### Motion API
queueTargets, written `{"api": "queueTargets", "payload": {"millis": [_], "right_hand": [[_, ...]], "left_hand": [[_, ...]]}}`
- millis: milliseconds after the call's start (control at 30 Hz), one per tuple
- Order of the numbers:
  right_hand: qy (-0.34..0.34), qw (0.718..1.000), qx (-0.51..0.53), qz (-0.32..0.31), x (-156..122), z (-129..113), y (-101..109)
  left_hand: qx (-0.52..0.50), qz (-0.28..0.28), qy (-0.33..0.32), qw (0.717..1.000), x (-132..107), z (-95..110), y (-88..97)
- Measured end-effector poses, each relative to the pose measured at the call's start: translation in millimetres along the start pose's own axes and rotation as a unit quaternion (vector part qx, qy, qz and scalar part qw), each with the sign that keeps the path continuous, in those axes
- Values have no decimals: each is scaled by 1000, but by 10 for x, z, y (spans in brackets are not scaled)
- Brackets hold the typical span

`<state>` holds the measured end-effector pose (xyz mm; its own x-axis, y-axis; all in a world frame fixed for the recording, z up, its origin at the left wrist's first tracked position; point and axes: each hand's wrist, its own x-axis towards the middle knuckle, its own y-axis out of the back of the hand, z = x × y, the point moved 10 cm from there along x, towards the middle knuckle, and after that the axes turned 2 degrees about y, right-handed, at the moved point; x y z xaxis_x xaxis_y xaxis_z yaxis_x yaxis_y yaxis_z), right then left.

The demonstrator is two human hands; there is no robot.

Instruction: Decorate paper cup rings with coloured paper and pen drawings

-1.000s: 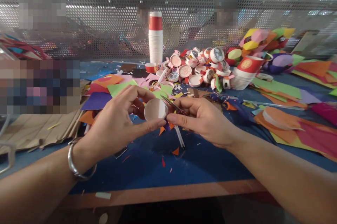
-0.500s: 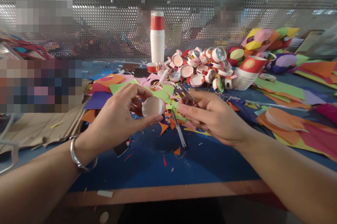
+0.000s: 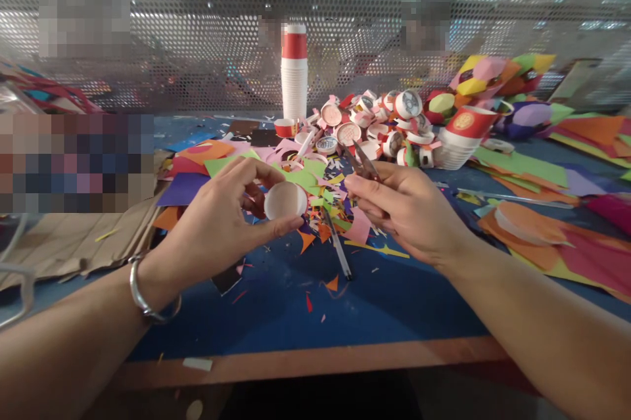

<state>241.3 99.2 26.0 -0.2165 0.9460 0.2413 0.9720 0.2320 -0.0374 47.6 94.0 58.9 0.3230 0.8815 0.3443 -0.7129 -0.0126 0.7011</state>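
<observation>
Between the thumb and fingers of my left hand is a cut paper cup bottom, a shallow white round piece facing me. My right hand grips a pair of scissors, their blades pointing up and to the left, slightly parted. A gap separates the scissors from the cup bottom. Below and between the hands, a pen lies on the blue table. Coloured paper scraps are strewn around it.
Behind stand a tall stack of paper cups and a heap of cut cup bottoms. A tilted cup stack and coloured paper sheets lie right. Brown cardboard sits left; a perforated metal screen rises behind.
My right hand has shifted slightly right with the scissors, whose blades now point more upward. The left hand keeps the cup bottom in nearly the same place, turned a little.
</observation>
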Motion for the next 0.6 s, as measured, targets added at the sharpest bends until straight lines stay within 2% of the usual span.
{"api": "queueTargets", "payload": {"millis": [167,300,400,600], "right_hand": [[-12,998,-21,50,23,22,131],[17,994,-83,69,39,-13,202],[48,989,-112,79,45,-70,240],[72,980,-148,110,54,-129,363]], "left_hand": [[12,-11,15,1000,15,-17,-14],[37,-58,26,997,1,-33,-83],[93,-98,32,990,-20,-71,-127],[185,-158,8,970,-41,-75,-166]]}}
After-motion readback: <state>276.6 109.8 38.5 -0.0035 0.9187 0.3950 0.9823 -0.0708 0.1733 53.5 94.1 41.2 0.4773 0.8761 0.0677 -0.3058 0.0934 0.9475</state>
